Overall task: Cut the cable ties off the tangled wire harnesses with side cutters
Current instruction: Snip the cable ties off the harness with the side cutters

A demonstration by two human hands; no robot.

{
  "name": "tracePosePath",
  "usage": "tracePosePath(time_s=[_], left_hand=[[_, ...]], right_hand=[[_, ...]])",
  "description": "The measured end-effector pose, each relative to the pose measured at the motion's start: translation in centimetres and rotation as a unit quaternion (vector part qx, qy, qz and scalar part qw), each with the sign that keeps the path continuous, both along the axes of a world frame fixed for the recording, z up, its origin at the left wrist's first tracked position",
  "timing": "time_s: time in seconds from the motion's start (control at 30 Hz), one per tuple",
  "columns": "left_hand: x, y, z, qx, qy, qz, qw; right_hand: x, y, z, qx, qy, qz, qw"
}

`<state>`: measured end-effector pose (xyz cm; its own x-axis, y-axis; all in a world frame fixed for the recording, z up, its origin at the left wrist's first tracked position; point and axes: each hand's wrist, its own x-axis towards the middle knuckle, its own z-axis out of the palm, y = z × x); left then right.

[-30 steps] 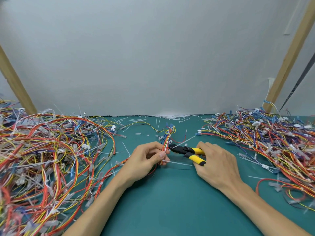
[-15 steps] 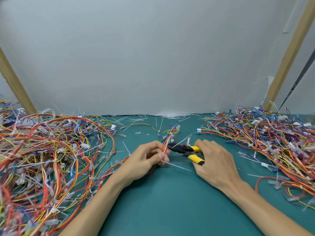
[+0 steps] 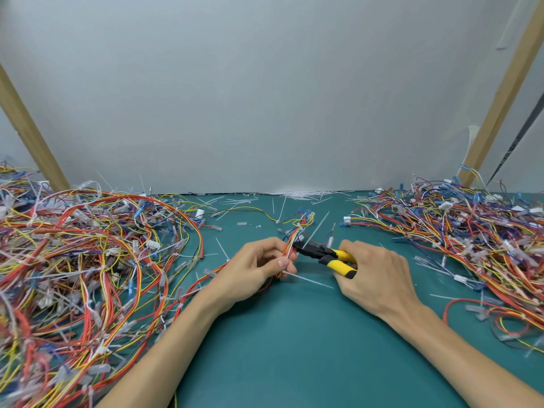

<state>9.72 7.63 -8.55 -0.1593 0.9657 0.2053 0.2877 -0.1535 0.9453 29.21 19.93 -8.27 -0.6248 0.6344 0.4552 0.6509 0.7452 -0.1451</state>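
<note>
At the middle of the green mat, my left hand pinches a thin wire harness of red, yellow and blue wires. My right hand grips the yellow-handled side cutters. Their black jaws point left and touch the harness just above my left fingertips. A white cable tie sticks out to the right from the harness below my left thumb. Another white tie tail slants up past the jaws.
A large tangle of harnesses covers the left side of the mat. A second pile fills the right side. Cut tie pieces litter the back edge by the grey wall. Wooden posts lean at both sides.
Both hands and the harness have shifted slightly away from me and to the left. The cutter jaws have closed in on the harness by my left fingertips.
</note>
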Motion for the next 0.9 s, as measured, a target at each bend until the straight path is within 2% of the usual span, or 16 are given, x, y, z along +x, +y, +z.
tracePosePath(time_s=[0.2, 0.9], left_hand=[[0.05, -0.05, 0.14, -0.001, -0.003, 0.003, 1.000], [-0.34, 0.21, -0.33, -0.003, -0.006, 0.000, 1.000]], right_hand=[[-0.23, -0.12, -0.12, 0.025, 0.007, 0.018, 1.000], [-0.34, -0.03, -0.41, 0.019, -0.001, 0.006, 1.000]])
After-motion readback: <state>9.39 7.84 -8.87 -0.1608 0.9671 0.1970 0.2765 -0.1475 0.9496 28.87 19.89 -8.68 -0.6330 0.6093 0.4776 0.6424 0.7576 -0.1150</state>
